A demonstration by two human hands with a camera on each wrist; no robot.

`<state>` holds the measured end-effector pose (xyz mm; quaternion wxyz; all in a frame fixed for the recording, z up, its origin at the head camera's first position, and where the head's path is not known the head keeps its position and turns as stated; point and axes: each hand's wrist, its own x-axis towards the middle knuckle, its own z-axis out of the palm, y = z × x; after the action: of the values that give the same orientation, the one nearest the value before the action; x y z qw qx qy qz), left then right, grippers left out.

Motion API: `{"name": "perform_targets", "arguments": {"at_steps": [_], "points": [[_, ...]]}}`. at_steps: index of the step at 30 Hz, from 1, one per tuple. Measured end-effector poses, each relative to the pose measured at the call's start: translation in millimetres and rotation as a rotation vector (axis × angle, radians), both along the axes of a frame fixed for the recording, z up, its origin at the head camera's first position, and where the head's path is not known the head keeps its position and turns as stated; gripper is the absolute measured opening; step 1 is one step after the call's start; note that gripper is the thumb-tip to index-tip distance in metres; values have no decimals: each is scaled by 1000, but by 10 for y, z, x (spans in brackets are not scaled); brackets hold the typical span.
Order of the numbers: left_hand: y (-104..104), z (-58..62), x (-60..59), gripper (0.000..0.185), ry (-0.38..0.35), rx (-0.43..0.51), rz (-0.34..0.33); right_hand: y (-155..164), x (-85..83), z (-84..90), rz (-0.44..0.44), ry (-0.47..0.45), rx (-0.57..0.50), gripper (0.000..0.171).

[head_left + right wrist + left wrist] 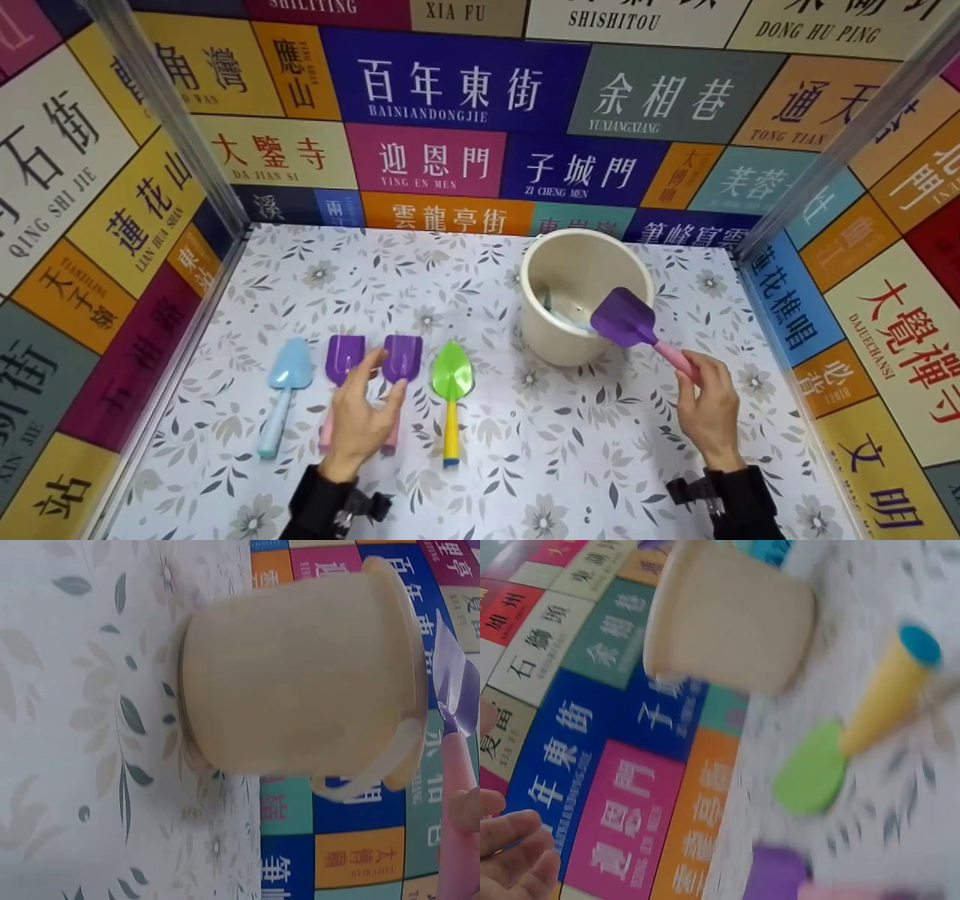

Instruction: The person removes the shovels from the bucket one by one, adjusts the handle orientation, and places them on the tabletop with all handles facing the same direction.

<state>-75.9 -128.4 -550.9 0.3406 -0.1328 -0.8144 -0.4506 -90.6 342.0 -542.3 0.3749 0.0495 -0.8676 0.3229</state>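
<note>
My right hand (707, 405) grips the pink handle of a purple toy shovel (622, 316), whose blade is held up at the near right rim of a cream bucket (559, 337). In the right wrist view the shovel's blade (456, 682) stands beside the bucket's rim. Something bluish lies inside the bucket, partly hidden by the blade. With fingers apart and nothing held, my left hand (364, 420) is over two more purple shovels (403, 358) with pink handles, hiding parts of them. To its right lies a green trowel (452, 371) with a yellow handle; to its left, a light blue trowel (290, 365).
A white tablecloth (525, 465) with grey leaves and flowers covers the table. Panels (450, 82) printed with characters close it in at the back and both sides, with clear corner strips. The bucket stands near the back panel, its handle (375, 769) hanging at the side.
</note>
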Motion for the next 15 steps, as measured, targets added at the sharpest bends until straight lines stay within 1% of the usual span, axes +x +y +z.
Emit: {"name": "perform_targets", "arguments": {"at_steps": [5,9,13,15], "points": [[411,66,-34,56,-94,161,-123,-205,13,-15,76,32,-17,34],[717,105,-43,54,-184,251,-221,-366,36,-27,140,54,-19,35],[969,169,-74,52,-285,344,-310,-511,70,-44,197,54,-22,35],[1071,197,-106,50,-326,393,-342,-589,85,-57,222,48,-16,36]]}}
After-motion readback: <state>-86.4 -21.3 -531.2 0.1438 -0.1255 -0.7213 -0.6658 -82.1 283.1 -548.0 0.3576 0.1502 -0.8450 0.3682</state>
